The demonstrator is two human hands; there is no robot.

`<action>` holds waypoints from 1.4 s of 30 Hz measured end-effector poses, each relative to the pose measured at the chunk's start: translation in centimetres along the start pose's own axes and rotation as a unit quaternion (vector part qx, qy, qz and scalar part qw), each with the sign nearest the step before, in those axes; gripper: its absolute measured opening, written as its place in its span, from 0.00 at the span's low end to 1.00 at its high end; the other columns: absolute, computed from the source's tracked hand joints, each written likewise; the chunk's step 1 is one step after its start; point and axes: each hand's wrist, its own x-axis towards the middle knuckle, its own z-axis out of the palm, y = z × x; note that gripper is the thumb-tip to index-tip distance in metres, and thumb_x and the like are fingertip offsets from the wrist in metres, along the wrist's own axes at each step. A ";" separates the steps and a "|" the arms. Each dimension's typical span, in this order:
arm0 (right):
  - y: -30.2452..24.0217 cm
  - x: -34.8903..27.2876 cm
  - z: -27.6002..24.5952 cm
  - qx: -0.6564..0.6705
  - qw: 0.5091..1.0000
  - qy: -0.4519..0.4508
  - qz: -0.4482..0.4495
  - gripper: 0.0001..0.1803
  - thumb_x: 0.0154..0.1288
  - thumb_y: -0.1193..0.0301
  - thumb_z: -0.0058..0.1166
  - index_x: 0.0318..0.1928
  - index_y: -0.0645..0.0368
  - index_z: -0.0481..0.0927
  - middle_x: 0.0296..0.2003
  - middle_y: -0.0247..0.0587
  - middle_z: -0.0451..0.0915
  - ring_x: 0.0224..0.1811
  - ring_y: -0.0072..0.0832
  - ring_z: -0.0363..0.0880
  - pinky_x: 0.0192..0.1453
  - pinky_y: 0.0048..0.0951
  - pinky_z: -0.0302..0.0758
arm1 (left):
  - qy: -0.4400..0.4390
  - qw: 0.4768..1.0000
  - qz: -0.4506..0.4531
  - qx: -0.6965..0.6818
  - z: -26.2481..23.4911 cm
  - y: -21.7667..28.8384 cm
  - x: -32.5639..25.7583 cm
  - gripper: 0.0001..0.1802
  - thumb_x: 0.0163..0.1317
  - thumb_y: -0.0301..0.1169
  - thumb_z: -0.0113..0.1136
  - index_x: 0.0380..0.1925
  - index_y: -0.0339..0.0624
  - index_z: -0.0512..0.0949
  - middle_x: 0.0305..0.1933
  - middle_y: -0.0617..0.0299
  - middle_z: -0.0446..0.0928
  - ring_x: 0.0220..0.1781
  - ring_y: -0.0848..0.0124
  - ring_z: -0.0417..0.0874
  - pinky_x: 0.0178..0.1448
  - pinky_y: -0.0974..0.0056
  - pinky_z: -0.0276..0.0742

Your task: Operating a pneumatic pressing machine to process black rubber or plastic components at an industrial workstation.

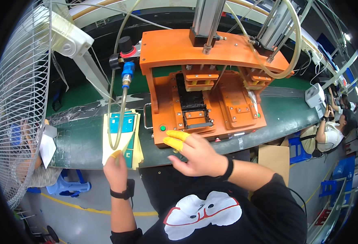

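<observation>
My left hand [116,173], with a yellow finger cot showing, is closed on the near edge of a pale yellow backing sheet [109,149]. Under and beside that sheet lies a stack of similar sheets with teal stickers [122,124]. My right hand [201,156] hovers by the front edge of an orange press [175,136], its fingers spread and two of them in yellow finger cots. Nearest to those fingertips is a green button [162,128]. A black rectangular frame part [192,101] lies in the press's left fixture, partly under the upper block.
A clear air hose [120,138] loops down over the sheets from a blue fitting [127,73]. The press stands on a green conveyor belt [81,142]. A wire fan guard [20,93] fills the left side. Another person [329,130] sits at the far right.
</observation>
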 end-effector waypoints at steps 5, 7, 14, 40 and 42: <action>-1.0 -0.3 5.6 0.041 0.988 -0.026 0.148 0.28 0.66 0.62 0.63 0.63 0.63 0.77 0.59 0.56 0.79 0.39 0.49 0.86 0.40 0.40 0.84 | 0.051 0.998 -0.021 -0.040 -2.6 0.7 -0.7 0.09 0.67 0.26 0.65 0.43 0.33 0.86 0.38 0.46 0.86 0.37 0.53 0.87 0.46 0.60 0.80; -1.2 -1.1 6.4 0.034 0.988 -0.037 0.145 0.28 0.67 0.61 0.62 0.63 0.63 0.76 0.56 0.56 0.80 0.37 0.49 0.86 0.39 0.40 0.84 | 0.058 0.996 0.041 -0.047 -3.1 1.5 -2.2 0.08 0.65 0.23 0.65 0.43 0.33 0.86 0.38 0.48 0.86 0.38 0.55 0.87 0.47 0.60 0.80; -1.1 -3.3 13.3 0.558 0.722 -0.097 0.397 0.19 0.77 0.64 0.58 0.58 0.65 0.78 0.44 0.37 0.86 0.40 0.18 0.83 0.43 0.29 0.81 | -0.057 0.984 0.171 0.002 -1.4 4.9 -10.4 0.10 0.58 0.23 0.71 0.40 0.37 0.84 0.37 0.51 0.83 0.38 0.51 0.84 0.42 0.55 0.79; 1.7 -11.8 -2.5 0.211 0.961 0.030 0.176 0.16 0.68 0.67 0.65 0.27 0.62 0.78 0.24 0.49 0.75 0.28 0.51 0.78 0.33 0.45 0.75 | -0.115 0.955 0.143 -0.234 3.3 14.0 -8.4 0.10 0.62 0.18 0.68 0.44 0.32 0.86 0.43 0.52 0.88 0.43 0.66 0.88 0.50 0.64 0.82; 3.2 -15.4 -5.1 0.220 0.927 0.140 0.271 0.07 0.71 0.72 0.62 0.38 0.64 0.84 0.28 0.47 0.81 0.28 0.35 0.81 0.35 0.36 0.76 | -0.114 0.937 0.064 -0.324 3.6 13.8 -8.1 0.10 0.67 0.18 0.63 0.47 0.29 0.84 0.47 0.53 0.87 0.47 0.69 0.86 0.55 0.65 0.79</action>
